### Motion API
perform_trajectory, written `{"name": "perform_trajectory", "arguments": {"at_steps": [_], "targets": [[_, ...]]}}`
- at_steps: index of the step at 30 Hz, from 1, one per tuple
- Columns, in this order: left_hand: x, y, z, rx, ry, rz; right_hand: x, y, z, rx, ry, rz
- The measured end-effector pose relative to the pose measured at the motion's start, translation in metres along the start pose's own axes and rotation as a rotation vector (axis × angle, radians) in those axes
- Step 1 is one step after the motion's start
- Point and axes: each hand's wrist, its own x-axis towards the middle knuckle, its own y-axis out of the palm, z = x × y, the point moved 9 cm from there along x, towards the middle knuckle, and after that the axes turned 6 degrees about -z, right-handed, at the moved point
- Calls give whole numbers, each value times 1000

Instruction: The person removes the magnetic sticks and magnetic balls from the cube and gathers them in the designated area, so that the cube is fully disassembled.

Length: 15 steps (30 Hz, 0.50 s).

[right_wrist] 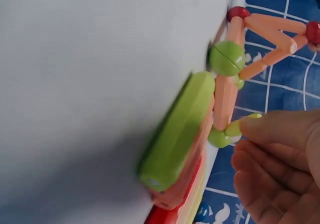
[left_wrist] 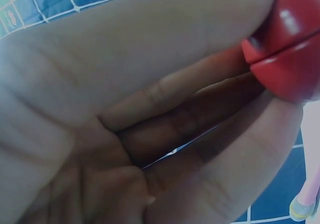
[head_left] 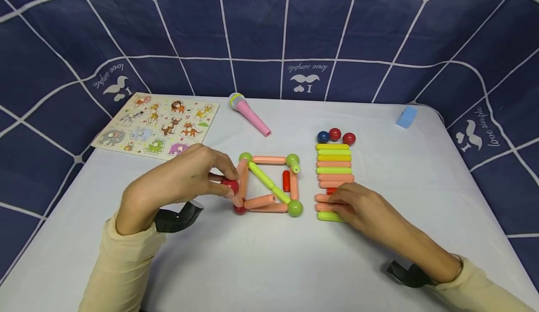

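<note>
My left hand (head_left: 185,176) pinches a red ball (head_left: 229,186) between thumb and fingers; in the left wrist view the ball (left_wrist: 287,44) shows a seam. In the right wrist view this ball (right_wrist: 313,32) meets raised pink rods on the left side of a rod-and-ball frame. That frame has pink rods (head_left: 269,160), green balls (head_left: 295,208), a red corner ball (head_left: 240,208) and a yellow-green diagonal (head_left: 262,176). Another pink rod (head_left: 259,201) tilts up from the red corner. Over a column of rods hovers my right hand (head_left: 364,209), its fingers loosely bent with nothing visibly held.
The column holds yellow, green (head_left: 330,216), pink and red rods. Beyond it sit two red balls (head_left: 349,138) and a blue ball (head_left: 323,137). A red rod (head_left: 286,181) lies inside the frame. Farther back are an animal puzzle board (head_left: 126,132), pink microphone (head_left: 252,118) and blue block (head_left: 406,117).
</note>
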Motion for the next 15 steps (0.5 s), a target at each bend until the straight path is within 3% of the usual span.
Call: {"name": "perform_trajectory", "arguments": {"at_steps": [11,15], "targets": [[-1,-1,1,-11,16,-3,76,22,-7,210,69,94],[0,0,1,-8,13,-3,94,34,-1,225,36,132]]}}
